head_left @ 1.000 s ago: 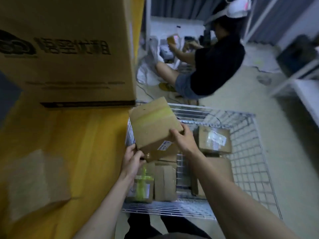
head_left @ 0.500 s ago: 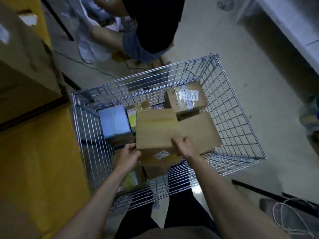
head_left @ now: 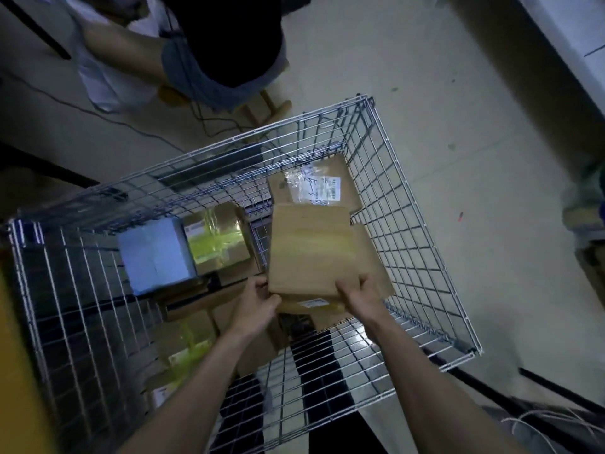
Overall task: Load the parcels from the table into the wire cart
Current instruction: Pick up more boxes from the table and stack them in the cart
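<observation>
I look straight down into the wire cart. A flat brown cardboard parcel is held low inside it, over other boxes. My left hand grips its near left corner and my right hand grips its near right corner. Beneath it lies another brown box with a white label. A taped box with a shipping label sits at the far side. A pale blue box and a box with yellow tape sit on the left.
More parcels with yellow tape lie at the cart's near left. The yellow table borders the cart on the left. Another person sits on the floor beyond the cart, with cables trailing nearby. White shelving stands at the upper right.
The parcel has gone from beside the table's edge down into the cart, both hands still on it. My view has tilted from the table to straight down over the cart.
</observation>
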